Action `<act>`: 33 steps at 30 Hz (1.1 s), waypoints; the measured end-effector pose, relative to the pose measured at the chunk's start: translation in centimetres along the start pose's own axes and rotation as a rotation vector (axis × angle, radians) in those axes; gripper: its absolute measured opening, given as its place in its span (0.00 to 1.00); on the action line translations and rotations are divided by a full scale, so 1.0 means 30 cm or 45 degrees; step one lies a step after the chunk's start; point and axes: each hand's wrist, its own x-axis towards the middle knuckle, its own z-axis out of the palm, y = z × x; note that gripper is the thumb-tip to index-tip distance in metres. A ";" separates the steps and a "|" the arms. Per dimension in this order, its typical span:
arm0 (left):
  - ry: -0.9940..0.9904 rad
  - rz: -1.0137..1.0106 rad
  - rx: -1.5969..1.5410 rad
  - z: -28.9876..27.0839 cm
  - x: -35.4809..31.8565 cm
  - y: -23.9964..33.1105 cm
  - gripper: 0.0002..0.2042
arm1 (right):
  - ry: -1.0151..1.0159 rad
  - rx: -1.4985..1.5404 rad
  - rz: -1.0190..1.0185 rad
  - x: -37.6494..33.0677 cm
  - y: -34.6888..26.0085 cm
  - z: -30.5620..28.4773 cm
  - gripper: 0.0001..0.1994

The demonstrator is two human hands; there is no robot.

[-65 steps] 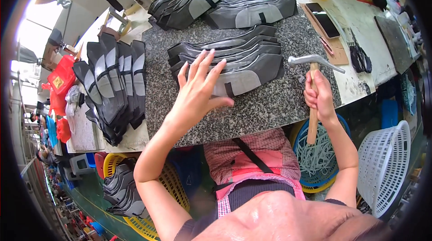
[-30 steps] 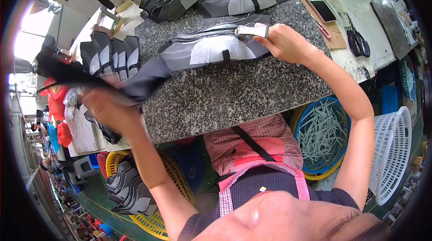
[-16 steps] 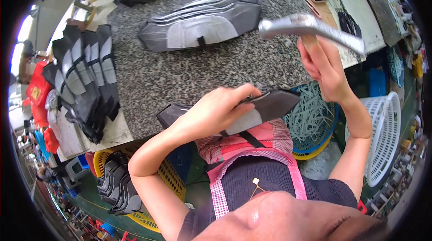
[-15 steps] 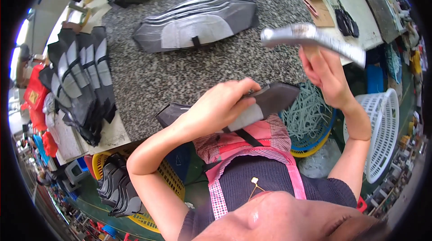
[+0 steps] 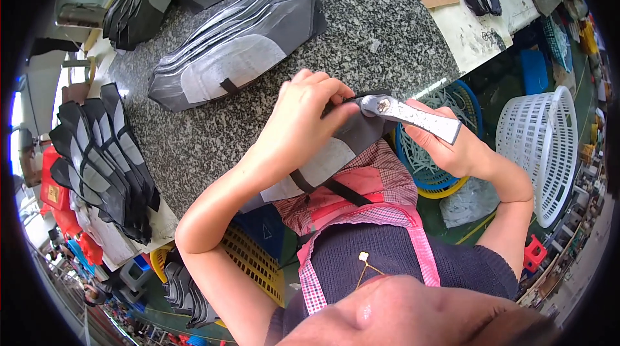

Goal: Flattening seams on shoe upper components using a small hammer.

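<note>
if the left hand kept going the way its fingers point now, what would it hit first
Probably the metal hammer head: the left hand points right across the grey and black shoe upper piece, its fingertips already at the hammer, which the right hand holds. Depth is unclear.

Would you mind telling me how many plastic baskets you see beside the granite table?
3: a white plastic laundry basket at right, a round blue basket under the right hand, a yellow basket below the table; others may be hidden.
</note>
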 end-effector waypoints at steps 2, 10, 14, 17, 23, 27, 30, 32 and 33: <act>0.132 0.207 0.303 0.000 0.009 -0.020 0.08 | 0.000 0.018 -0.017 0.009 -0.003 -0.001 0.10; 0.215 0.714 0.777 0.026 -0.011 -0.038 0.10 | 0.256 -0.063 -0.206 0.060 -0.049 -0.044 0.06; 0.226 0.820 0.990 0.029 -0.023 -0.033 0.14 | -0.240 -0.261 0.034 0.085 -0.003 -0.047 0.10; 0.299 0.883 1.092 0.038 -0.030 -0.045 0.14 | 0.027 -0.201 -0.253 0.089 -0.015 -0.051 0.11; 0.251 0.367 0.557 -0.004 -0.050 -0.031 0.09 | -0.187 -0.143 0.037 0.081 -0.020 -0.018 0.10; 0.340 0.188 0.180 0.043 -0.069 -0.055 0.06 | 0.000 -0.106 -0.044 0.087 -0.018 -0.025 0.09; 0.337 0.244 0.236 0.047 -0.097 -0.037 0.06 | 0.102 -0.091 -0.141 0.083 -0.020 -0.024 0.10; 0.298 0.396 0.398 0.044 -0.096 -0.025 0.08 | -0.056 -0.041 -0.092 0.072 0.000 -0.004 0.09; 0.283 0.435 0.438 0.047 -0.101 -0.028 0.11 | -0.146 -0.090 -0.086 0.085 0.025 0.001 0.08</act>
